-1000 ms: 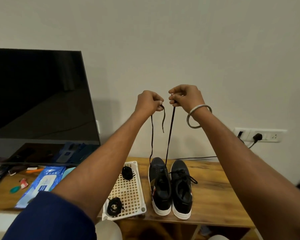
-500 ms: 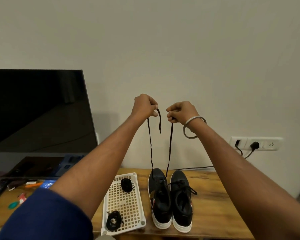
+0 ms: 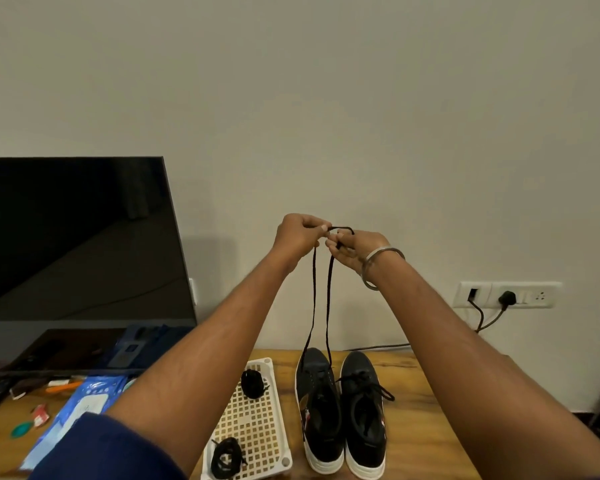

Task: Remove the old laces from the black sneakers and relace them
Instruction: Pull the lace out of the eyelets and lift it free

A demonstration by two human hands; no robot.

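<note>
Two black sneakers with white soles stand side by side on the wooden table. From the left sneaker (image 3: 321,410) a black lace (image 3: 313,299) rises in two strands to my raised hands. My left hand (image 3: 300,237) pinches one end and my right hand (image 3: 352,249) pinches the other; the hands nearly touch, with a short loop of lace between them. The right sneaker (image 3: 364,414) is laced and tied. A white perforated tray (image 3: 253,424) left of the shoes holds two bundled black laces, one at the far end (image 3: 253,382) and one at the near end (image 3: 227,457).
A large dark TV (image 3: 77,244) stands at the left. Below it lie a blue wipes pack (image 3: 80,407), a remote and small items. A wall socket (image 3: 506,294) with plugged cables sits at the right. Bare wooden table (image 3: 416,393) lies right of the shoes.
My hands have come lower and closer together, now almost touching, with the lace ends meeting between them. The camera view has tilted up slightly.
</note>
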